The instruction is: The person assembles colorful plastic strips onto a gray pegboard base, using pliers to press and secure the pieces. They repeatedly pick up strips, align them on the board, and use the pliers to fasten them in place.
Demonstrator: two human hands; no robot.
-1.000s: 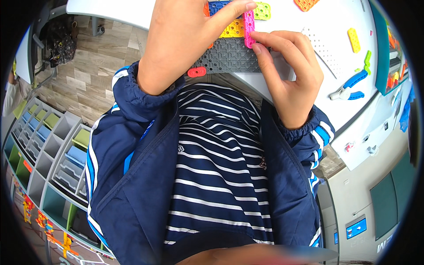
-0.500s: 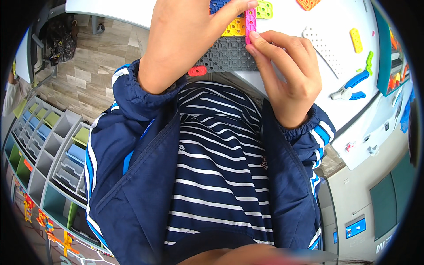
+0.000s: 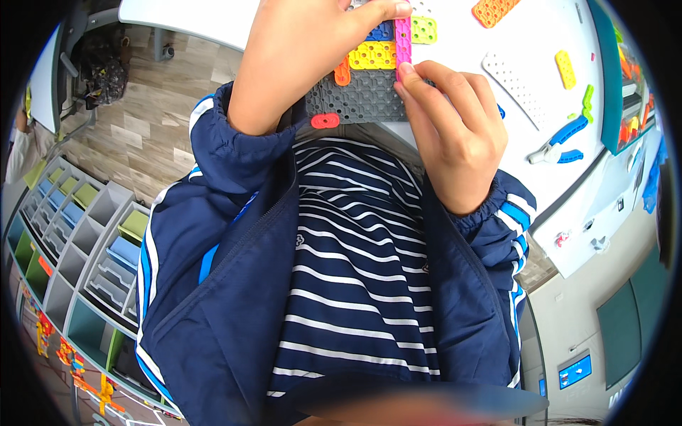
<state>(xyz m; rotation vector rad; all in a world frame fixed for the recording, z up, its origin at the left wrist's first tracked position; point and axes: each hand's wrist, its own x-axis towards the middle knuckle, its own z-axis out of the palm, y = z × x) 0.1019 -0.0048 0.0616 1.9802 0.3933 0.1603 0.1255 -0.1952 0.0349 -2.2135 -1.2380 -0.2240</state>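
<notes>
A pink perforated building strip (image 3: 403, 41) lies lengthwise over the right part of a dark grey studded baseplate (image 3: 355, 99). My left hand (image 3: 298, 53) reaches over the baseplate, its thumb pressed on the strip's far end; its other fingers are mostly out of view. At the near end, my right hand (image 3: 458, 121) pinches the strip between thumb and index finger. Left of the strip sit a yellow plate (image 3: 373, 55), a blue plate (image 3: 381, 32) and a small orange piece (image 3: 342, 72). A lime piece (image 3: 425, 30) is to its right. A red piece (image 3: 325, 121) is at the baseplate's near-left corner.
On the white table lie an orange plate (image 3: 495, 11), a white perforated panel (image 3: 513, 89), a yellow piece (image 3: 565, 69), green pieces (image 3: 587, 104) and blue-handled pliers (image 3: 566, 142). A teal-edged bin (image 3: 616, 78) stands at right. Grey shelving with trays (image 3: 82, 220) is at left.
The baseplate and both hands have shifted slightly down in the picture. More of the yellow and orange pieces shows now. My hands stay on the pink strip.
</notes>
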